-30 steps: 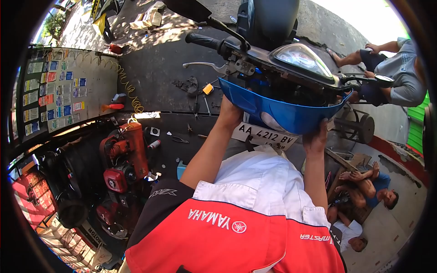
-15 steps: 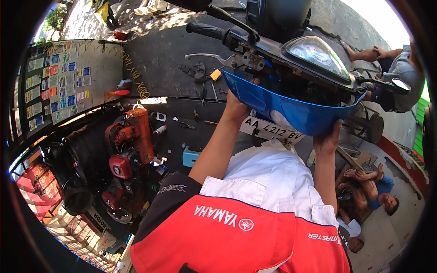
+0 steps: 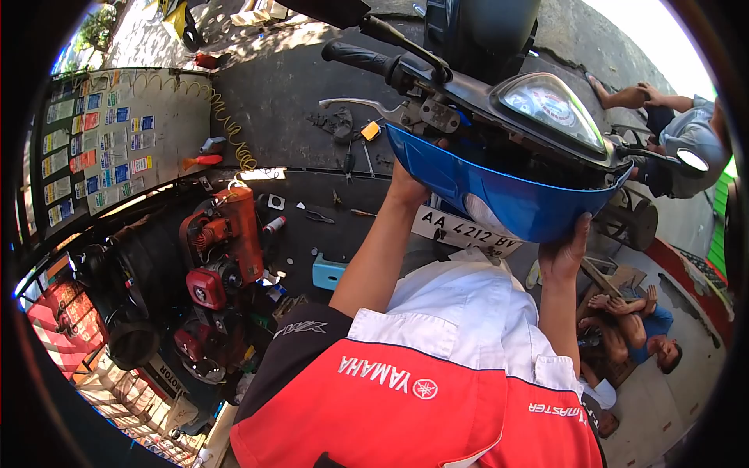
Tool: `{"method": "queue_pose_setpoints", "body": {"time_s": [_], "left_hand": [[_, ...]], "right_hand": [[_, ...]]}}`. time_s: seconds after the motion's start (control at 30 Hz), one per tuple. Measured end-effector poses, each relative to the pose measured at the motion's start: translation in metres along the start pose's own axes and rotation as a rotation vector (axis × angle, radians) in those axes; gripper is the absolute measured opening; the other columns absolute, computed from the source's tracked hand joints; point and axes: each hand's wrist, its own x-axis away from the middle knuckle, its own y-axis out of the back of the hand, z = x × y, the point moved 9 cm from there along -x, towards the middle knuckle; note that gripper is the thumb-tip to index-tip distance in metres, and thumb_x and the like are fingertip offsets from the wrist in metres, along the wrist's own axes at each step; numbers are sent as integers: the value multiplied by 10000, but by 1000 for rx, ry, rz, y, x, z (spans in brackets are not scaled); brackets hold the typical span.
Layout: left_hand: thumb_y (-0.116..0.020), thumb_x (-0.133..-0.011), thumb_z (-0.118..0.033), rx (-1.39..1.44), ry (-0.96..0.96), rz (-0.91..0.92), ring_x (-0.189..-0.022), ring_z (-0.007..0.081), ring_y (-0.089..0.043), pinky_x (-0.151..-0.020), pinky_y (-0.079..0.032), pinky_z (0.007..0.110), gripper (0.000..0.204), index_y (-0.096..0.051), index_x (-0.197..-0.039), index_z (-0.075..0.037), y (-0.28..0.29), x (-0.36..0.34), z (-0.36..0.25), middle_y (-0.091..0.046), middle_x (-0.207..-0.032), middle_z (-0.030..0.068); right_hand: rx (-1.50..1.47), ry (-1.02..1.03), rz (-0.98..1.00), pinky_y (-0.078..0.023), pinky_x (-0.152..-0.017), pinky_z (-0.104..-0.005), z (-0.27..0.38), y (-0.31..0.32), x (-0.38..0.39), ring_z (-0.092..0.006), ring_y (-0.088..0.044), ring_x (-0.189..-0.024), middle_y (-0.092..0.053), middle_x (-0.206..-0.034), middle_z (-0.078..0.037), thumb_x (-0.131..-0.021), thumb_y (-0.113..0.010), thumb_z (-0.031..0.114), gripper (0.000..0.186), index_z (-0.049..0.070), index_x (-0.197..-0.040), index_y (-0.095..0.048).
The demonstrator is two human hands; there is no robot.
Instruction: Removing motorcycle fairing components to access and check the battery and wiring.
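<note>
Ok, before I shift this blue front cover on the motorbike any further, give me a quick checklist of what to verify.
1. Left hand on the blue cover: ok, at its left underside.
2. Right hand gripping the lower right edge: ok.
3. Cover free of the handlebar: cannot tell.
4. Brake lever clear of the cover: ok.
5. Fasteners out: cannot tell, hidden.
6. Tools on the floor underfoot: not ok, scattered.

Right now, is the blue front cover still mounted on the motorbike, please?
Cannot tell: both hands, left and right, grip the blue cover against the handlebar.
</note>
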Motion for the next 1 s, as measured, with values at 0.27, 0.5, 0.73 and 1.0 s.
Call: {"method": "queue_pose_setpoints", "body": {"time_s": [0.27,0.5,0.73,1.0], "left_hand": [[-695,-947,-113,28,70,108,-997,172,-699,-790,-633,320,341,-615,-1277,-79,0,-16,9,-682,-1155,72],[-738,-918,-42,-188,19,158,-827,111,-685,-687,-588,262,235,-691,-1145,-80,-12,-13,-17,-711,-992,9],[-757,-918,-84,-280,-97,180,-827,110,-671,-699,-580,276,218,-696,-1127,-89,-22,-9,-23,-710,-986,6],[-789,-905,-155,-578,-78,163,-894,107,-637,-740,-549,286,310,-685,-1185,-73,-35,-8,-42,-705,-1033,2]], "right_hand": [[2,-27,-64,-316,-1198,-452,-1,0,4,-256,-444,-1408,-475,-1531,-70,-964,-643,544,784,114,-1556,-361],[6,-38,-63,-311,-1201,-459,2,-5,5,-259,-446,-1407,-479,-1530,-78,-985,-612,535,752,108,-1552,-366],[-14,-63,-130,-329,-1192,-462,1,-1,6,-268,-465,-1394,-490,-1521,-84,-983,-614,535,748,103,-1545,-376],[-27,-59,-96,-355,-1181,-457,-5,12,4,-276,-476,-1384,-495,-1520,-80,-960,-631,568,780,106,-1540,-388]]}}
